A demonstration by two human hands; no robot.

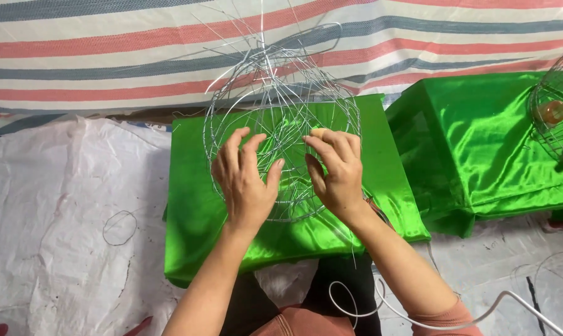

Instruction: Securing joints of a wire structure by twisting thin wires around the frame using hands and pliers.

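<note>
A round frame of thin silver wire [281, 93], with several loose wire ends sticking up, stands over a low table covered in shiny green cloth [194, 211]. My left hand [245, 180] grips the frame's lower left wires, fingers curled around them. Beside it, my right hand [335, 171] pinches wires near the frame's middle, thumb and fingers pressed together. Both forearms reach in from the bottom edge.
A second green-covered table [480, 155] stands at the right, with another wire cage [558, 106] holding an orange object on it. White plastic sheeting [64, 205] covers the floor, with a small wire loop [120, 228] on it. A white cable [418, 320] crosses my lap. A striped tarp [107, 56] hangs behind.
</note>
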